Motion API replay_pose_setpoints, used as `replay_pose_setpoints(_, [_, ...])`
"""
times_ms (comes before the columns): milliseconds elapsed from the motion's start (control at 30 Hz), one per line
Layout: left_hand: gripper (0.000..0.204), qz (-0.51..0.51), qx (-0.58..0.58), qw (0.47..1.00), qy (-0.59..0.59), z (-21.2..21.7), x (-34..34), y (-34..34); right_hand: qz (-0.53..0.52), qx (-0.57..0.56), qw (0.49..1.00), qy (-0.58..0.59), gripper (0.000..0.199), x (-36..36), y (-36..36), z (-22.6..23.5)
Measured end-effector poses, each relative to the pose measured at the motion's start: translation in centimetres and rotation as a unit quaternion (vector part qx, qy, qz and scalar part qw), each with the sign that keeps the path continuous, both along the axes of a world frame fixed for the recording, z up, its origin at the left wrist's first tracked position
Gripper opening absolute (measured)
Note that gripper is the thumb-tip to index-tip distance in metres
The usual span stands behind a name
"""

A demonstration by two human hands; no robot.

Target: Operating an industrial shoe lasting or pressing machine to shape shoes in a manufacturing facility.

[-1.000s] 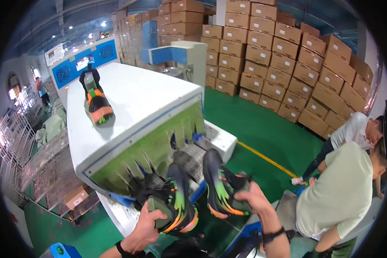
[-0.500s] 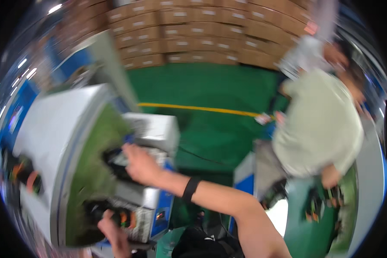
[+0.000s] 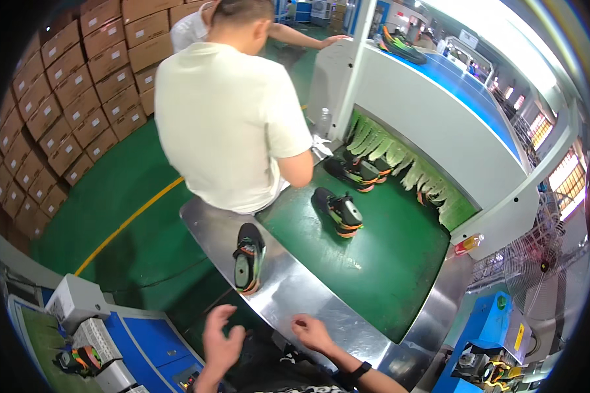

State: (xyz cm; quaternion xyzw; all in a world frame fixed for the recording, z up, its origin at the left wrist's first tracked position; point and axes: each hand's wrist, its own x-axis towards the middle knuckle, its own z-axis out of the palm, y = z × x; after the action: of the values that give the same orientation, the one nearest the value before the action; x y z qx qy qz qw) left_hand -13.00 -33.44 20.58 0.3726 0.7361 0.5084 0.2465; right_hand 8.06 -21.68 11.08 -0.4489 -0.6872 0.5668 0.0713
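Observation:
My left hand (image 3: pixel 223 338) is raised near the bottom middle, its thumb and fingers apart with nothing between them. To its right, my right hand (image 3: pixel 313 333) hovers by the near edge of a metal ledge (image 3: pixel 308 288); its fingers are loosely bent and no object shows in them. A black sneaker (image 3: pixel 248 259) with green and orange trim sits on that ledge, just beyond my left hand and apart from it. Farther off, another such sneaker (image 3: pixel 339 213) lies on the green conveyor belt (image 3: pixel 373 262), with several more near the fringed opening.
A person in a light shirt (image 3: pixel 223 124) sits at the ledge on the far left, another person behind. Green fringe (image 3: pixel 406 164) hangs from the machine. At lower left, a blue and white machine (image 3: pixel 144 334) stands beside a sneaker (image 3: pixel 78 360). A fan (image 3: pixel 531 265) stands right.
My view has swung right, from the machine to the ledge and conveyor. Both hands were at dark shoes on the machine; now they are away from them and empty.

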Motion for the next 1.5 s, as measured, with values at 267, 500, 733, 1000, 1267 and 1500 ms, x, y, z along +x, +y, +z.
replay_pose_setpoints(267, [0.041,-0.268,-0.003,0.938,0.219,-18.1,5.0,21.7,-0.348,0.045,0.935,0.058,0.052,8.5,11.5,3.3])
replay_pose_setpoints(500, [0.029,-0.204,-0.020,0.923,0.326,-23.4,4.8,30.4,-0.242,0.196,0.940,-0.142,0.089,5.6,29.2,2.2])
replay_pose_setpoints(733, [0.018,-0.254,-0.081,0.888,0.375,-24.3,4.6,30.5,-0.230,0.182,0.929,-0.225,0.054,-0.8,42.1,-6.0])
replay_pose_setpoints(1000, [0.039,-0.357,-0.224,0.820,0.388,-19.7,4.9,31.2,-0.393,-0.034,0.912,-0.111,0.058,8.5,27.8,-0.4])
replay_pose_setpoints(1267, [0.034,-0.506,-0.003,0.814,-0.284,-14.3,18.8,29.0,-0.721,-0.040,0.685,0.095,0.068,13.0,-6.1,10.7])
replay_pose_setpoints(1500, [0.058,-0.726,-0.262,0.464,-0.434,0.5,28.4,15.0,-0.689,0.201,0.680,0.150,0.073,15.0,-19.9,16.9])
